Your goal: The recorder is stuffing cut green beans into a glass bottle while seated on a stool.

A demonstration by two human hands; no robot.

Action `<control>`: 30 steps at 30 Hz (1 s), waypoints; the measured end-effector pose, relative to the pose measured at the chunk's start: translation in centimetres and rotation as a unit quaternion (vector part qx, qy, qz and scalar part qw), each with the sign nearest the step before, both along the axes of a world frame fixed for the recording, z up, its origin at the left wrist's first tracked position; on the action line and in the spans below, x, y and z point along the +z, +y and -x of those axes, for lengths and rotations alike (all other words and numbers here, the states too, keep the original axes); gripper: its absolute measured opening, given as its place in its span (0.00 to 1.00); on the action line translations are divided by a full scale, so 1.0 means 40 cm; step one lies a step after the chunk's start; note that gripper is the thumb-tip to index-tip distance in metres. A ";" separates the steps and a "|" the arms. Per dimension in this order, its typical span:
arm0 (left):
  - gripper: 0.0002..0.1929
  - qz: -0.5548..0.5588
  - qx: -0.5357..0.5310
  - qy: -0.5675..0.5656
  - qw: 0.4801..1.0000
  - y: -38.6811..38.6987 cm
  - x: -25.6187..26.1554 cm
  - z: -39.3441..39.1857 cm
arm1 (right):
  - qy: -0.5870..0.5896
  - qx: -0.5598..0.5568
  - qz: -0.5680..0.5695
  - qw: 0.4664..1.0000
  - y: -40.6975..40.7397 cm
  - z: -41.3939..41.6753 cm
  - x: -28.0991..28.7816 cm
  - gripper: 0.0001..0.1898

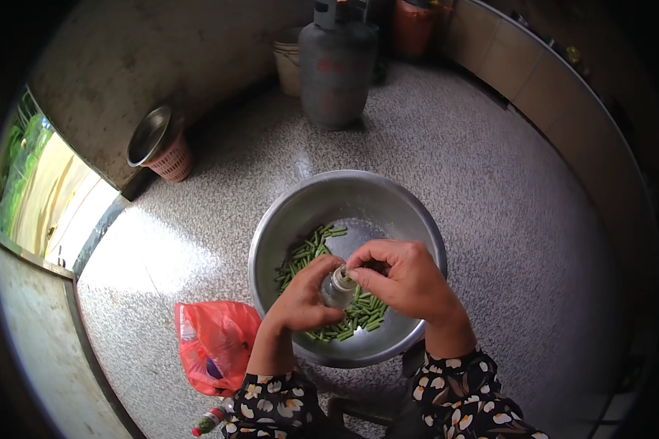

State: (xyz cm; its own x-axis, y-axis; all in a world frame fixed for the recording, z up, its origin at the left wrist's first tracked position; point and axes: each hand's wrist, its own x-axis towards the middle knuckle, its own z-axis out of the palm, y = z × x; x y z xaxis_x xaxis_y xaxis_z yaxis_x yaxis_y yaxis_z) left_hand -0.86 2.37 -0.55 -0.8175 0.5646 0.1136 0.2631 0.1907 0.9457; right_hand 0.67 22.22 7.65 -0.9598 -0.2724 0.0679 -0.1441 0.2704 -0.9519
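Observation:
A wide stainless steel basin (pixel 417 219) stands on the floor before me. Short cut pieces of green bean (pixel 365 313) lie spread over its bottom, mostly on the left and near side. Above them my left hand (pixel 302 302) grips a clear bottle (pixel 338 293), its neck tilted up towards my right hand (pixel 401 277). The right thumb and forefinger come together right at the bottle's mouth. Whatever is between those fingertips is too small and too covered to make out. My left palm and fingers hide part of the bottle's side.
A red plastic bag (pixel 217 340) with things inside rests left of the basin, near a bottle with a red cap (pixel 208 421). Farther off stand a gas cylinder (pixel 338 77), a pale bucket (pixel 288 60) and a pink basket (pixel 170 159) topped by a metal bowl (pixel 151 134).

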 end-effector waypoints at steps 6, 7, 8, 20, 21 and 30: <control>0.32 -0.013 -0.001 -0.032 0.999 -0.009 -0.004 -0.002 | 0.076 0.049 -0.029 0.995 -0.007 0.007 -0.004 0.06; 0.32 -0.019 0.005 -0.038 0.999 -0.010 -0.004 -0.003 | 0.076 0.049 -0.029 0.995 -0.014 0.003 -0.001 0.06; 0.32 -0.019 0.005 -0.038 0.999 -0.012 -0.002 -0.003 | 0.031 0.025 0.008 0.999 -0.023 -0.001 0.007 0.06; 0.32 -0.282 0.056 -0.105 0.952 -0.094 -0.001 -0.005 | -0.129 0.103 -0.528 0.833 0.013 0.034 -0.293 0.24; 0.32 -0.277 0.065 -0.090 0.954 -0.106 0.002 -0.010 | -0.127 0.108 -0.526 0.834 -0.006 0.023 -0.313 0.24; 0.35 -0.199 0.054 -0.073 0.976 -0.117 0.009 -0.014 | 0.006 0.177 -0.441 0.880 -0.084 -0.031 -0.463 0.16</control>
